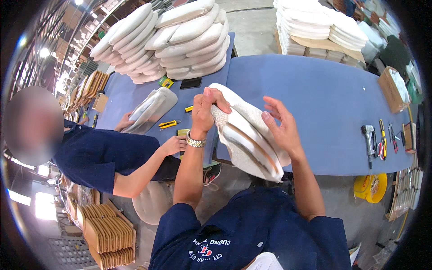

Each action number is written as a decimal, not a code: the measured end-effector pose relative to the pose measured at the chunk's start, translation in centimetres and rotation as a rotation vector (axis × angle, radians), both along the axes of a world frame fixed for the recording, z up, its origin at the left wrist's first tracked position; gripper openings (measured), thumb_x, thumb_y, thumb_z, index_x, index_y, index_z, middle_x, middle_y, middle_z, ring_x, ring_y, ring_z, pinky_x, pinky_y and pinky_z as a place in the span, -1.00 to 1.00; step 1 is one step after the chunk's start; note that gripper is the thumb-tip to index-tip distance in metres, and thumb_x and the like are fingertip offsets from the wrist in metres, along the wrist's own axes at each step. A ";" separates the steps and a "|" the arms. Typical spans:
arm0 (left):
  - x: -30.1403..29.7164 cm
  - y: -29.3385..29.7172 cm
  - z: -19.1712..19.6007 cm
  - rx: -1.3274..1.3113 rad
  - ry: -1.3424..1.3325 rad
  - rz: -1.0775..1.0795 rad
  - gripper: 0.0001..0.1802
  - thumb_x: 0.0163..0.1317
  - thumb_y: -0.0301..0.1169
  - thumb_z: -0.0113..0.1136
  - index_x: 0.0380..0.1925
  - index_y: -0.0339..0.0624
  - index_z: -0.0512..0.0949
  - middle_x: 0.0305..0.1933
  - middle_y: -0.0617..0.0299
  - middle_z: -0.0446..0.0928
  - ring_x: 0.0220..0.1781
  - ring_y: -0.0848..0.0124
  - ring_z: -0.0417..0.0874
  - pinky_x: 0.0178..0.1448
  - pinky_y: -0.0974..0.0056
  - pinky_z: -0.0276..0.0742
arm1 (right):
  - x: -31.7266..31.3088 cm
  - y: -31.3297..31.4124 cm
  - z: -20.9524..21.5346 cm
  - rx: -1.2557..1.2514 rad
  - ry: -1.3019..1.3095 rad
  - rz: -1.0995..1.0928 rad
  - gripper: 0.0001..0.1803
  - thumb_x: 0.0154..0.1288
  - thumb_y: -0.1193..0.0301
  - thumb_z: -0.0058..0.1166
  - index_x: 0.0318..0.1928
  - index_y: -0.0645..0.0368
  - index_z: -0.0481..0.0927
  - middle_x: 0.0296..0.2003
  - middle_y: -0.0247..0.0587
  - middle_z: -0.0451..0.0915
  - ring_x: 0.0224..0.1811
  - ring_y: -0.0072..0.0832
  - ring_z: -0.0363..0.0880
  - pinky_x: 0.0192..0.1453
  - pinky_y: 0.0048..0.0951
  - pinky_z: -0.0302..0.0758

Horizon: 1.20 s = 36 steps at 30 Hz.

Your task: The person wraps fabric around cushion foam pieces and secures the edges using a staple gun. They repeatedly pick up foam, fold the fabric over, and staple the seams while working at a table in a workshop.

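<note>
I hold a white padded seat cushion with a wooden edge, tilted over the near edge of the blue table. My left hand, with a metal watch on the wrist, is shut on the cushion's top edge. My right hand rests against the cushion's right side with fingers spread. A person in a dark blue shirt stands at my left, one hand on another wrapped cushion lying on the table.
Tall stacks of white cushions stand at the table's far side, more stacks at the back right. Yellow utility knives lie mid-table. A staple gun and hand tools lie right. A yellow bucket and wooden seat boards stand below.
</note>
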<state>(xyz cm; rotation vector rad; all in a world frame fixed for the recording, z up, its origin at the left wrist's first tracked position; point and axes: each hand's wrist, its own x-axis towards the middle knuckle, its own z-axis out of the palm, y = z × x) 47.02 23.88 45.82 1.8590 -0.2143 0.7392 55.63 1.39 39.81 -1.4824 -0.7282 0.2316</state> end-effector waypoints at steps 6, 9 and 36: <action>0.9 -0.8 -0.8 -0.069 -0.097 -0.212 -0.08 0.65 0.06 -0.61 -0.76 -0.16 0.52 -0.59 0.06 0.64 -0.42 0.13 0.65 0.40 -0.03 0.32 | 0.0 1.6 2.6 -0.116 -0.063 0.173 -0.51 0.41 0.23 0.27 0.26 0.15 0.59 -0.07 -0.14 0.68 -0.13 -0.39 0.65 0.02 -0.36 0.58; 2.4 -2.7 -3.0 -0.282 -0.150 -0.018 -0.15 0.65 0.09 -0.57 -0.38 -0.27 0.64 -0.11 -0.09 0.67 -0.02 0.15 0.65 0.52 -0.02 0.19 | -0.8 2.0 3.5 -0.028 -0.174 0.084 -0.58 0.33 0.34 0.32 0.17 0.15 0.63 -0.18 -0.16 0.65 -0.25 -0.42 0.57 -0.14 -0.35 0.53; 5.1 -9.9 -16.4 -0.574 0.424 -0.399 -0.38 0.61 -0.14 -0.03 0.55 -0.16 0.25 0.58 0.07 0.29 0.55 0.30 0.33 0.61 0.16 0.20 | 5.3 -1.1 3.6 0.023 -1.110 -0.386 -0.93 0.35 0.55 0.25 -0.24 0.17 0.60 0.12 -0.11 0.69 0.02 -0.17 0.58 0.13 -0.15 0.45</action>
